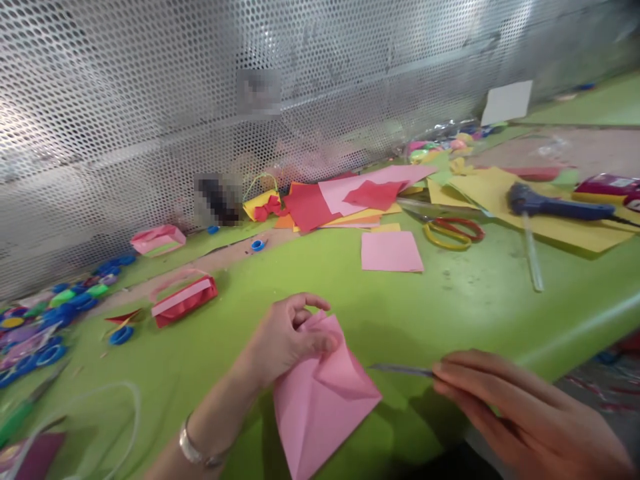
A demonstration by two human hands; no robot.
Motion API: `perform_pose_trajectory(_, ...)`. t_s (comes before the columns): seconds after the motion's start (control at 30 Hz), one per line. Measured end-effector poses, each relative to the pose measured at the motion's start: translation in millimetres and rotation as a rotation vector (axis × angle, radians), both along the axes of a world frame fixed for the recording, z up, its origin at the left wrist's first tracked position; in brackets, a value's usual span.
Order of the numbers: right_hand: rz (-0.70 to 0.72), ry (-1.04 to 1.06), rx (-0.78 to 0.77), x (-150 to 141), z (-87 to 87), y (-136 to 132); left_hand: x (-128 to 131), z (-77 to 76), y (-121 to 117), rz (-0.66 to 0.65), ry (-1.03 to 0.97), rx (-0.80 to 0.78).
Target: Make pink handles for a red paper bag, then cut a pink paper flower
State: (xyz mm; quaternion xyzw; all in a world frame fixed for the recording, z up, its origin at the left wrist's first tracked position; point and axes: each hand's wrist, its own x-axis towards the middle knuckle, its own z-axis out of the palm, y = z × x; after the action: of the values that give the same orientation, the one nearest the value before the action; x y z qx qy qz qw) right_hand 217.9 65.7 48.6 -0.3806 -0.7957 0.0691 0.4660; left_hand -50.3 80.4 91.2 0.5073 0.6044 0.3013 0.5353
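My left hand (295, 333) pinches the upper edge of a folded pink paper (320, 413) between thumb and fingers. The paper has raised, creased flaps and a pointed lower corner. To its right, my right hand (520, 407) is closed around a thin, pointed grey blade (403, 369); the rest of that tool is hidden in the fingers. The blade's tip points left and is a short gap away from the paper. Beyond my hands, a flat pink paper square (391, 251) lies on the green table (310, 273).
Yellow-and-red-handled scissors (453, 232), a blue glue gun (560, 203) and a clear glue stick (532, 257) lie right of centre. Coloured paper sheets (320, 203) are piled behind. A red paper bag (185, 301) stands left. Perforated metal (150, 100) borders the table's back.
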Motion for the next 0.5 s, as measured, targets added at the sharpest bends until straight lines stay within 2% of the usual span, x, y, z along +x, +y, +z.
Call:
perform_pose_trajectory(0.13,0.055,-0.009,-0.023,2,-3.8,-5,2,-0.6,0,-0.020,0.036,0.022)
perform_pose_trajectory(0.27,0.125,0.061,-0.178,5,-11.7,-15,6,0.4,-1,-0.031,0.057,0.026)
perform_pose_trajectory(0.4,0.003,0.153,-0.273,12,-23.9,-31,8,1.0,-1,-0.048,0.070,0.025)
perform_pose_trajectory(0.5,-0.096,0.256,-0.345,12,-25.1,-39,10,0.4,-2,-0.062,0.084,0.025)
